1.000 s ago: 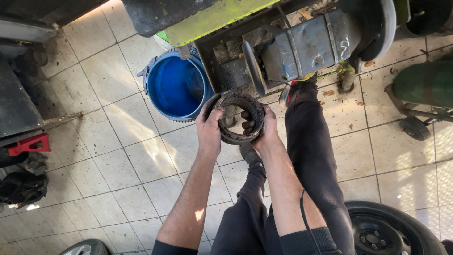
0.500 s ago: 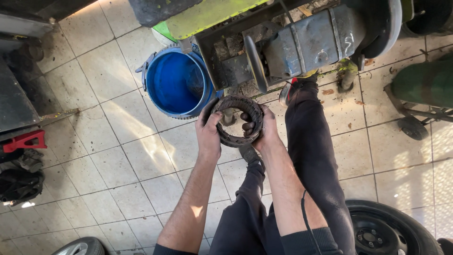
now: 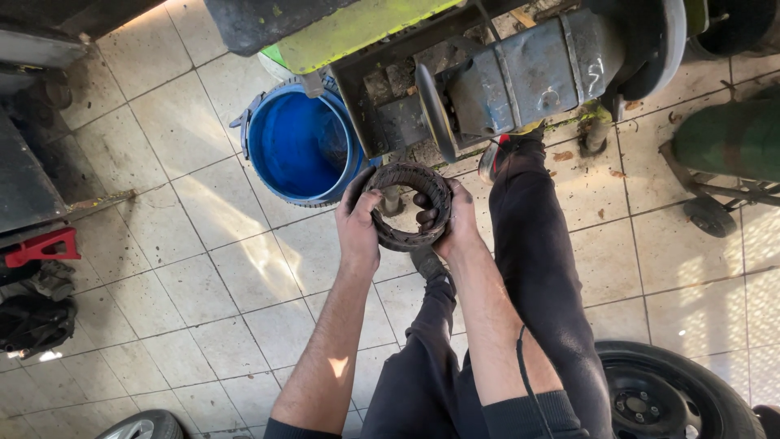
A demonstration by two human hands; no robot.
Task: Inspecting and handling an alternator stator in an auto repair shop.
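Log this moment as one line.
left hand: grips ring | right hand: grips ring | dark metal ring: held above tiled floor | blue bucket: beside

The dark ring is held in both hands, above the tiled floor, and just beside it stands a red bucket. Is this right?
Not quite: the bucket is blue, not red, as the head view shows. The rest holds: the left hand and the right hand both hold the dark ring above the tiled floor.
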